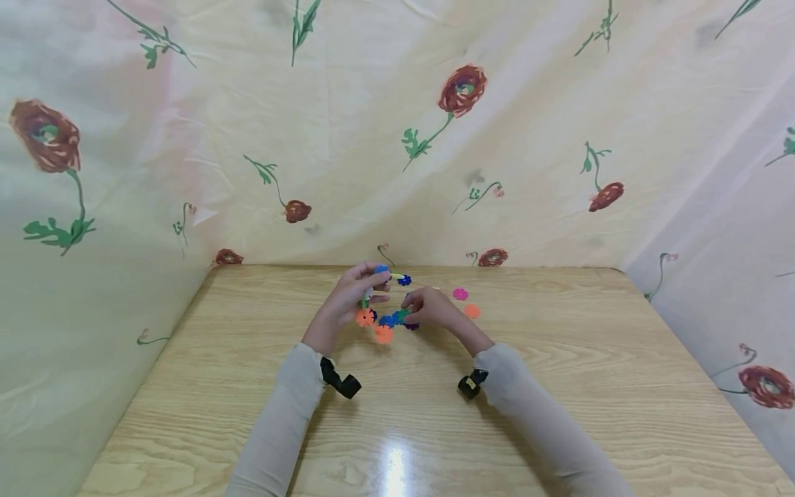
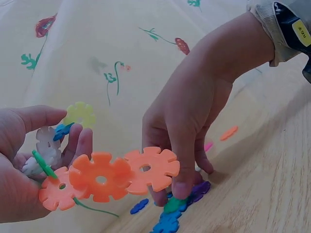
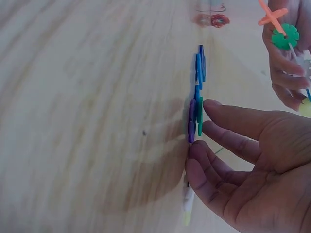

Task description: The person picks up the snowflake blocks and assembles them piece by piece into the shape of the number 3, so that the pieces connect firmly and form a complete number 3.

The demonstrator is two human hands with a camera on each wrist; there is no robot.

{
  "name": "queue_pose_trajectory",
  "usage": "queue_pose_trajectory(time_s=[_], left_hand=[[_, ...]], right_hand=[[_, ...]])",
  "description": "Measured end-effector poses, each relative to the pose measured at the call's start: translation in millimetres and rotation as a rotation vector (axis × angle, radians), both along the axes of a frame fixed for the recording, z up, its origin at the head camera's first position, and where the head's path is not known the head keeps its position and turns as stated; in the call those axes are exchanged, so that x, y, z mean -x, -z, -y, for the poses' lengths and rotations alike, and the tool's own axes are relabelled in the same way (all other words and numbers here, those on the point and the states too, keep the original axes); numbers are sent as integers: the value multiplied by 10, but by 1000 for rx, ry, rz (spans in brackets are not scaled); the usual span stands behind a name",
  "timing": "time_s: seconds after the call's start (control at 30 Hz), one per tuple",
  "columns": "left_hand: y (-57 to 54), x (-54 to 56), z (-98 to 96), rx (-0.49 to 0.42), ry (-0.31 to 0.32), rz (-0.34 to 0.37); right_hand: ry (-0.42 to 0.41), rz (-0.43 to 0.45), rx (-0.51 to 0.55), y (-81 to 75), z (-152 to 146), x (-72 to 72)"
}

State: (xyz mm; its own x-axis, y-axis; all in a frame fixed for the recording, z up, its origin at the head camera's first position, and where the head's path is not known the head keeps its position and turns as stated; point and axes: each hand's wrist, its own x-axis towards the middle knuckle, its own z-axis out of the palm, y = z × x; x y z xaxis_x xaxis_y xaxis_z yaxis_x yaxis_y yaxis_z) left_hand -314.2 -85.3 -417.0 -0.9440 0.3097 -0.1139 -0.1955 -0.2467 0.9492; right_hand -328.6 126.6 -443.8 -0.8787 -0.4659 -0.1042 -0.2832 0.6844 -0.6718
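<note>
My left hand (image 1: 346, 297) grips a linked build of notched plastic flower discs. In the left wrist view it has several orange discs (image 2: 101, 179), a green disc (image 2: 44, 164) on edge, white discs (image 2: 48, 141), a blue disc (image 2: 62, 131) and a yellow disc (image 2: 79, 115). Low over the table, my right hand (image 1: 432, 308) pinches a green disc (image 2: 172, 204) with its fingertips. That disc lies against blue discs (image 2: 166, 224) and a purple disc (image 2: 199, 191) on the table. The pinch is partly hidden by the fingers.
Beyond the right hand lie a pink disc (image 1: 460, 294) and an orange disc (image 1: 473, 311) on the wooden table (image 1: 397, 400). A dark blue disc (image 1: 405, 280) sits near the back. A flowered cloth (image 1: 373, 138) hangs behind the table.
</note>
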Motion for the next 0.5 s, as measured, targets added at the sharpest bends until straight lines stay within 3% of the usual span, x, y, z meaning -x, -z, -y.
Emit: queue_pose_trajectory(time_s=[0.17,0.5], left_hand=[[14,11,-2,1,1,-7],[40,14,-13,15,-1,-12]], right_hand=[[14,-2,-16,16,11,3],[67,52,122,16,-51,-44]])
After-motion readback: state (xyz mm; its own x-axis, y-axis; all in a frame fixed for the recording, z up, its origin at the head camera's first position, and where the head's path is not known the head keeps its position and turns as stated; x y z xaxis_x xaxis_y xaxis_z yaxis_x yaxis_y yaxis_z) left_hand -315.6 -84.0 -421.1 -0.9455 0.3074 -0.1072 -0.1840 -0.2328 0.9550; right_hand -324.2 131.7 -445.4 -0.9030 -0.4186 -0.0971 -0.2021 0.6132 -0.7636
